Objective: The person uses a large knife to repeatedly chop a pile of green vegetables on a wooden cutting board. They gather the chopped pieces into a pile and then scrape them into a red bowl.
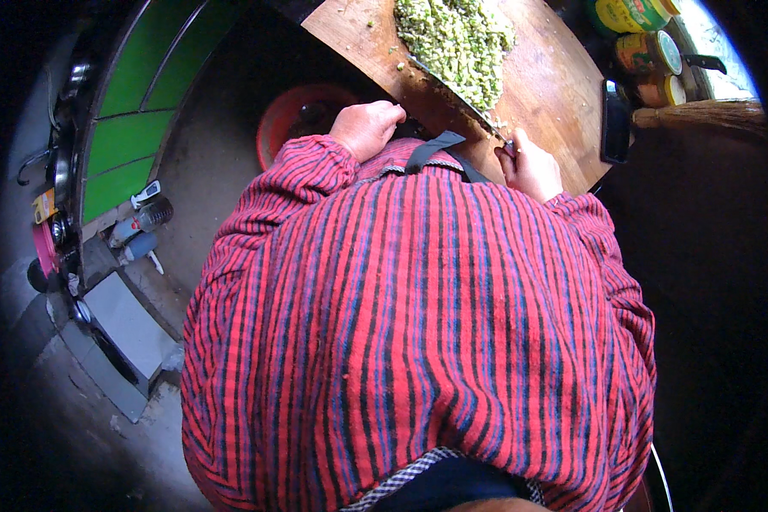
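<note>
1. The right hand [531, 166] is closed around the handle of a knife [461, 94], near the near edge of the round wooden chopping board [555, 77].
2. The blade of the knife runs from this hand toward the far left, and its edge lies along the near side of the pile of chopped green vegetables [456, 38].
3. This pile sits on the far middle part of the board, and a few small green bits lie apart from it toward the board's left edge.
4. The left hand [367, 126] is curled into a loose fist with the fingers pressed together; it rests at the near left edge of the board and I cannot see anything held in it.
5. A red bowl [294, 115] stands just beside the left edge of the board, lower than it, close to the left hand.
6. Some jars with coloured lids [648, 51] stand beyond the right edge of the board, and a straw broom [708, 115] lies near them.
7. The person wears a red striped shirt [418, 324], which fills the lower part of the view.
8. On the left, plastic bottles [141, 226] lie on the floor beside a green panel [132, 128].
</note>
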### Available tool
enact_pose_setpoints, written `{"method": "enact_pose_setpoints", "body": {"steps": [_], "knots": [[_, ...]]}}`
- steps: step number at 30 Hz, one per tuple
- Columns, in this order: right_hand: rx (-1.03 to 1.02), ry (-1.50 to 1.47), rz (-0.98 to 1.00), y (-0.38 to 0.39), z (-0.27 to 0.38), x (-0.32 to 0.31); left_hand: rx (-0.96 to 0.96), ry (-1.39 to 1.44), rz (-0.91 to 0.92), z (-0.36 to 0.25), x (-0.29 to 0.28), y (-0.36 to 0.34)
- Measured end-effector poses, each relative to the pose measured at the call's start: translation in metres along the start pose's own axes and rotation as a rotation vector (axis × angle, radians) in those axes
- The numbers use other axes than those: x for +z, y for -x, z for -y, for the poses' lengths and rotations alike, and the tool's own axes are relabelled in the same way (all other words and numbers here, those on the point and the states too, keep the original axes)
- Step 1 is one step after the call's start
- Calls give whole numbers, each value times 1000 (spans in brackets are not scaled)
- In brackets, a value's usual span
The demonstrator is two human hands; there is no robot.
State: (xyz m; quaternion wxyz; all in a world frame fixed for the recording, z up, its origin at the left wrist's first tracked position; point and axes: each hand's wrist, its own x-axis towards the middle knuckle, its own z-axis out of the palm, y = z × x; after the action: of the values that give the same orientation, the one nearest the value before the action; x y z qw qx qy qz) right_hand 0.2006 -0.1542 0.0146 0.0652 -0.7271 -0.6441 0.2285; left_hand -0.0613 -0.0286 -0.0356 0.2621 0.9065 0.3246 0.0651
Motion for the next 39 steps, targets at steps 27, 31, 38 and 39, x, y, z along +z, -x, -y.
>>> {"method": "enact_pose_setpoints", "body": {"steps": [27, 31, 38, 39], "knots": [[-29, -96, -12, -27, 18, 7, 13, 411, -498, -4, -23, -27], [37, -128, -5, -27, 6, 9, -416, 1319, -302, -4, -51, -45], [-42, -161, 24, -15, -4, -10, -361, 1441, -489, 4, -53, -55], [-41, -159, 76, -13, -7, -15, -361, 1398, -520, 6, -54, -51]]}}
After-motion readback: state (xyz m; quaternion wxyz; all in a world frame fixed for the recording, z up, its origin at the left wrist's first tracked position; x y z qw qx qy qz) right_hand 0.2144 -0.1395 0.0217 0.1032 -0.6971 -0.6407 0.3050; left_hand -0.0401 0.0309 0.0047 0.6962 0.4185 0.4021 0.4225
